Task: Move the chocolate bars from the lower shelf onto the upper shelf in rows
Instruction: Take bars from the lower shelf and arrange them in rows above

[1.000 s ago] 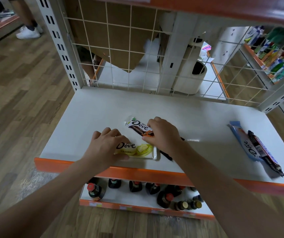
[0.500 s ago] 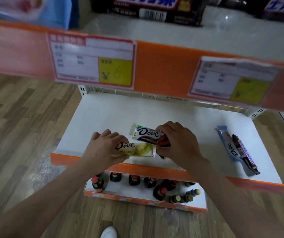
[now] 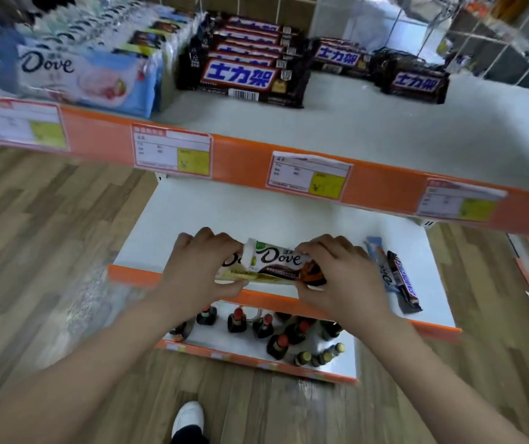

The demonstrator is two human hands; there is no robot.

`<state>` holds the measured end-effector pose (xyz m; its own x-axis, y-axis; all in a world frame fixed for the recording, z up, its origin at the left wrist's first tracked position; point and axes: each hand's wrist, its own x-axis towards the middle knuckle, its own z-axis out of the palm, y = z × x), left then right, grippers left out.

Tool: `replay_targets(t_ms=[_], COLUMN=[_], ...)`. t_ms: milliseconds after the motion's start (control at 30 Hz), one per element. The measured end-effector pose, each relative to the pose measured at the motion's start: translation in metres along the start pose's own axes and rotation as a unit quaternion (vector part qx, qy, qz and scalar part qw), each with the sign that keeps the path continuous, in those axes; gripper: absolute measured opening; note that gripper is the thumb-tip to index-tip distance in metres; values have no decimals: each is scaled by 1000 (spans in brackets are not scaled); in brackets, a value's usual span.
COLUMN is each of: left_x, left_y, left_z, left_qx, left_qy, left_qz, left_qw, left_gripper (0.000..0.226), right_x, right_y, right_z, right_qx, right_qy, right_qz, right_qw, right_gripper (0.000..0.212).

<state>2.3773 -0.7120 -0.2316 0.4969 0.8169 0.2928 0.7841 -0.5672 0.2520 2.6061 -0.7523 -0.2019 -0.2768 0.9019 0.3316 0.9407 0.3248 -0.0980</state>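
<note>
Here both hands hold two overlapped Dove bars above the lower shelf (image 3: 167,232): left hand (image 3: 197,270) fingers clamp the yellow bar (image 3: 240,277), right hand (image 3: 341,278) fingers clamp the brown bar (image 3: 280,259).

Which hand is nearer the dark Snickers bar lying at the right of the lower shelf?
Right. The right hand sits just left of the dark Snickers bar, gripping the Dove bars. The left hand holds their far end, further left.
</note>
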Motion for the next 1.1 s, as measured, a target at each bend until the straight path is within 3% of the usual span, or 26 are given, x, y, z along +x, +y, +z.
replay_targets(t_ms=[267, 567, 1100], left_x=[-19, -28, -9], left_y=[44, 73, 59], left_z=[-43, -102, -200], left_qx=[-19, -42, 51], left_qy=[32, 34, 90], left_qz=[0, -50, 5], left_qw=[999, 997, 995], left_gripper=[40, 42, 42], right_x=[-33, -49, 11], right_y=[-1, -5, -27], right_z=[-67, -124, -175], right_qx=[-10, -15, 0], right_qy=[19, 64, 136], right_qz=[-16, -21, -38], right_qw=[1000, 998, 990], right_gripper=[49, 40, 38])
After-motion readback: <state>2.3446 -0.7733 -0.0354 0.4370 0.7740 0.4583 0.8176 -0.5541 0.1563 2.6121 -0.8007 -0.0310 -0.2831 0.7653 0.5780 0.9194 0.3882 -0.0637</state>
